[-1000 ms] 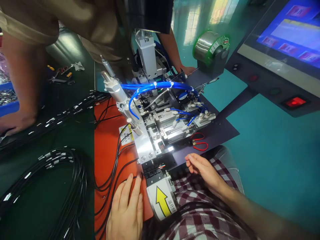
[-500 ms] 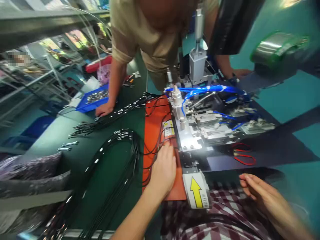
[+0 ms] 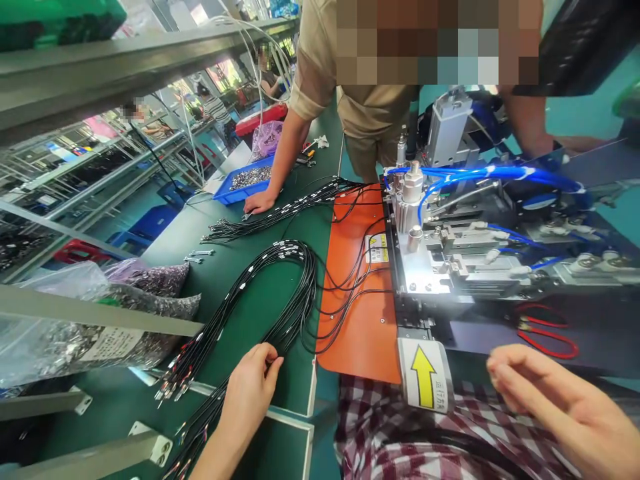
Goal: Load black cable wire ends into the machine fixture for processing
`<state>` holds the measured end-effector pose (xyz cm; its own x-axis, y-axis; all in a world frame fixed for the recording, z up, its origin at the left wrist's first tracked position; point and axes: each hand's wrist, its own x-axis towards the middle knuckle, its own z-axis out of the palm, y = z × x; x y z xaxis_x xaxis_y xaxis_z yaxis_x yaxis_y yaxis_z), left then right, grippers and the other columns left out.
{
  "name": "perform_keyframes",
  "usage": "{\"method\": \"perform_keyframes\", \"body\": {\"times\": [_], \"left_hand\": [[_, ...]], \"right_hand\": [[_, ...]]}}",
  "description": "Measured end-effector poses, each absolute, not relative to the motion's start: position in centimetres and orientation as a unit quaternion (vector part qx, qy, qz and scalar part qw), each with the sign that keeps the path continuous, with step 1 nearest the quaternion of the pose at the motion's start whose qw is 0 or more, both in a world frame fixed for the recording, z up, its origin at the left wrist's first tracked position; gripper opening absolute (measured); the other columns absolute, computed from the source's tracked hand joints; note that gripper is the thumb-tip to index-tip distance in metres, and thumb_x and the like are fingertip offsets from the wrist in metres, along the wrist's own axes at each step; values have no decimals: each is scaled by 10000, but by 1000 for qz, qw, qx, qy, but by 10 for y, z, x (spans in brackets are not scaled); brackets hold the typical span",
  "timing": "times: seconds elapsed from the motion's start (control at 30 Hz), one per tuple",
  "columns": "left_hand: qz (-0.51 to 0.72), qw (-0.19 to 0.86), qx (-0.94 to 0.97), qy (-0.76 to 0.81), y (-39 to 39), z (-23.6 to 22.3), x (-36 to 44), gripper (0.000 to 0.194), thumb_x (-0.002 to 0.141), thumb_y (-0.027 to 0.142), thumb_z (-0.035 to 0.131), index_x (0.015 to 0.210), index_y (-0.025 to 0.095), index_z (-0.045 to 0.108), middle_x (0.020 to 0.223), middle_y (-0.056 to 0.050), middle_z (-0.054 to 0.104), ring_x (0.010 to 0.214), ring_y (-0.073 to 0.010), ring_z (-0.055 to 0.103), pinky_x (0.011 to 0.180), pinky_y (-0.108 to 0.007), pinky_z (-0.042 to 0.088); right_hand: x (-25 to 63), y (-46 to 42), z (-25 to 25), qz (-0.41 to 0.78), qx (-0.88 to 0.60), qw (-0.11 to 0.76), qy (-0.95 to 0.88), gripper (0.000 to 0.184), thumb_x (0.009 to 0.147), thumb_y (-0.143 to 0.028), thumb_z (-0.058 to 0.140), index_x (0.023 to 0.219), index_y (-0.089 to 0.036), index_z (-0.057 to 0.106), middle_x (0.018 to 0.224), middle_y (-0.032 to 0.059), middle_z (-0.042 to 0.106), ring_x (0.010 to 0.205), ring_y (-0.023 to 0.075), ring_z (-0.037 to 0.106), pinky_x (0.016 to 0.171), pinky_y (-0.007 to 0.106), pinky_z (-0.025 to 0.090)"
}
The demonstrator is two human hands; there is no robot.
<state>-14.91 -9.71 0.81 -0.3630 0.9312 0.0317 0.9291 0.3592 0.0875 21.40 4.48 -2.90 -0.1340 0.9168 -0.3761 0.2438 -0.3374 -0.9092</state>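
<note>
My left hand (image 3: 254, 379) is over the bundle of thin black cables (image 3: 293, 250) with white tags, its fingers curled round at the near stretch of the bundle; the fingertips are partly hidden. The bundle loops across the green bench. At the right, my right hand (image 3: 555, 393) hovers with thumb and fingertips drawn together, and nothing shows between them. Beyond it lie red-handled snips (image 3: 547, 340). In front of me stands a metal machine (image 3: 425, 267) with blue air hoses. Several cables run over its orange plate (image 3: 357, 333) towards it.
Across the bench, a co-worker's hand (image 3: 261, 201) rests by a second cable bundle (image 3: 280, 212) and a blue tray (image 3: 240, 190) of small metal parts. Wrenches (image 3: 200, 253) lie at left, behind plastic bags (image 3: 135, 320) of parts. A yellow-arrow sign (image 3: 424, 373) juts towards me.
My left hand has moved from the orange plate down and left to the cable bundle. My right hand stays near the same place. The view has shifted left.
</note>
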Motion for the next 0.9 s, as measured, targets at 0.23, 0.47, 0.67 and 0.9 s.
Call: {"method": "perform_keyframes", "body": {"times": [0.23,0.47,0.67,0.9], "left_hand": [[4,98,570,816,-85,23,-160,57,834,220,451,847,221,507,668,33,503,571,-149,528,543,-250,412],[-24,95,573,814,-80,37,-154,131,846,198,392,862,218,521,733,-13,518,633,-194,535,593,-302,391],[9,91,572,815,-72,43,-147,156,833,181,339,739,215,460,847,-97,543,894,-285,532,802,-414,398],[91,320,503,798,-45,87,-144,210,789,252,459,995,214,441,603,25,579,488,-163,546,449,-253,393]], "right_hand": [[186,35,-2,681,-400,203,-579,324,880,-524,498,821,-216,582,752,10,548,676,160,507,606,237,479],[186,31,-5,667,-370,159,-626,304,925,-480,449,823,-212,550,773,7,523,716,161,499,623,235,437],[183,26,-2,618,-336,140,-697,279,962,-401,400,801,-209,522,737,2,522,673,148,489,592,238,416],[109,6,37,352,-145,209,-901,371,874,-136,492,1228,-241,461,961,49,632,748,198,602,617,307,433]]}}
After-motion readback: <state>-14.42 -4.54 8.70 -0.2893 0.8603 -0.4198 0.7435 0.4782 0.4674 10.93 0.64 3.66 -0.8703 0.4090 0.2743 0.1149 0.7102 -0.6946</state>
